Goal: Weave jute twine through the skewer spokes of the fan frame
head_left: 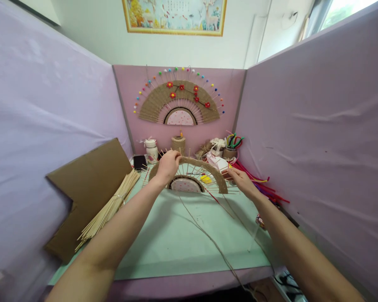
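Observation:
A half-made fan (204,167) of wooden sticks with a band of woven jute twine lies on the green mat (176,239), a pink paper half-circle (185,185) at its centre. My left hand (168,165) is closed on the top left of the jute band. My right hand (243,181) pinches the fan's right end where the sticks poke out. A loose strand of twine (208,235) trails from the fan toward me across the mat.
A bundle of bamboo sticks (108,207) and a cardboard sheet (88,184) lie on the left. A finished fan (180,100) hangs on the pink back wall. A twine spool (178,144), a jar (150,151) and a cup of pipe cleaners (231,147) stand behind; red pipe cleaners (261,184) lie right.

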A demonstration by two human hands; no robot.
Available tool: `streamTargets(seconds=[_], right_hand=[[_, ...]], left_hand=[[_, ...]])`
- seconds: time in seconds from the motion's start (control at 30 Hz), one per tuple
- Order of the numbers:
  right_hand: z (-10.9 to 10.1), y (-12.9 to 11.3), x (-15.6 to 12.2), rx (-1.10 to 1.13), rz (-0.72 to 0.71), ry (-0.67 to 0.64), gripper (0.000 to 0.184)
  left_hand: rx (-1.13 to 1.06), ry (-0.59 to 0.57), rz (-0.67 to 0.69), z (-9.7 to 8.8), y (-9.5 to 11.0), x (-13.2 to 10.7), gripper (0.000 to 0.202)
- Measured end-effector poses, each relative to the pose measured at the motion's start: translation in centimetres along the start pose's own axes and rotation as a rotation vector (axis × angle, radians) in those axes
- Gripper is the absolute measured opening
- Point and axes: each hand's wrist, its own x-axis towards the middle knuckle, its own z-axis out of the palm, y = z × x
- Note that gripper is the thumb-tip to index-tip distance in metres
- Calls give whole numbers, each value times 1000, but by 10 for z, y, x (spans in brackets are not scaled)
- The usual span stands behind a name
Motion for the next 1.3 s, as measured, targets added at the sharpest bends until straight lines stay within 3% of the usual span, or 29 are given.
streamTargets(seconds=[0.13,0.27,0.33,0.4,0.53,0.63,0.87,0.93,1.03,1.1,1.2,1.3], right_hand=[[-1,-7,-2,-195,-112,174,39],[12,-37,-9,-484,-444,442,37],[27,-57,-12,-527,-590,451,32],[45,-73,-11,-519,-642,411,27],[82,-80,1,-483,-469,259,31],[102,-74,12,-593,-321,170,39],[113,-67,23,-713,-253,166,39],[111,-65,24,-698,-261,170,38],[107,-60,26,-665,-274,182,36],[105,-58,27,-645,-281,190,35],[102,-55,29,-608,-279,180,33],[100,-55,32,-556,-257,176,30]], left_hand=[[51,-17,0,1,6,0,16],[103,-30,-6,3,12,-1,18],[151,-37,-12,3,15,-1,19],[195,-47,-24,4,19,0,21],[219,-75,-71,4,24,1,24],[213,-80,-107,5,21,3,25],[-19,-95,-6,-3,-5,0,28],[-115,-33,-6,-7,-14,-5,33],[-115,199,-60,-13,-29,-8,37],[-71,244,-64,-16,-38,-2,54],[-108,22,-29,-22,-45,17,85],[-232,-278,-27,-30,-44,40,92]])
